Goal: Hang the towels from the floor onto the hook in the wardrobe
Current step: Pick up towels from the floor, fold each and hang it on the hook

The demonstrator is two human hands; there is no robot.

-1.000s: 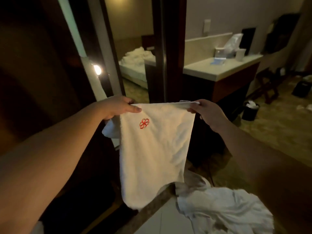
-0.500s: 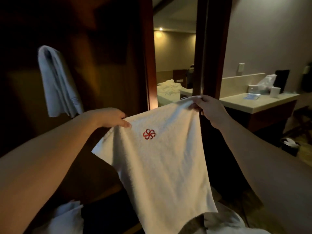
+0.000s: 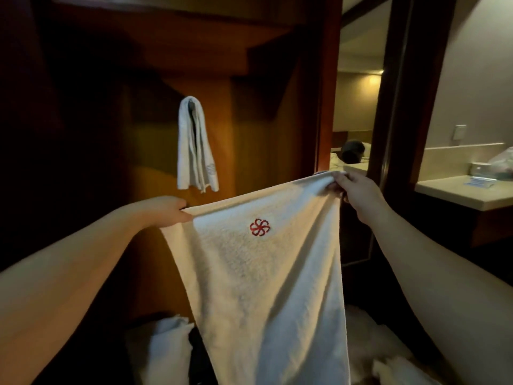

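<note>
Hands held one white towel (image 3: 266, 287) stretched out by its top edge in front of the open wardrobe (image 3: 249, 112). Left hand (image 3: 169, 211) gripped the top left corner, fingers curled around the hem; right hand (image 3: 354, 190) pinched the top right corner, a little higher, so the edge slanted up toward the right. Below that edge the towel hung flat and wide, a red pinwheel emblem (image 3: 259, 227) showing near the top.

Against the wardrobe's wooden back panel, above the left hand, a second white towel (image 3: 194, 151) hung folded over the hook (image 3: 191, 102), well apart from the held one. Only a dark bit of the hook showed at the top of the fold.

At the wardrobe's foot, below the held towel, more white cloth (image 3: 166, 345) lay bunched on the floor, and further pale cloth (image 3: 388, 365) lay to the right of it.

Right of the wardrobe, a pale tabletop (image 3: 458, 193) carried a few small items too blurred to name.
</note>
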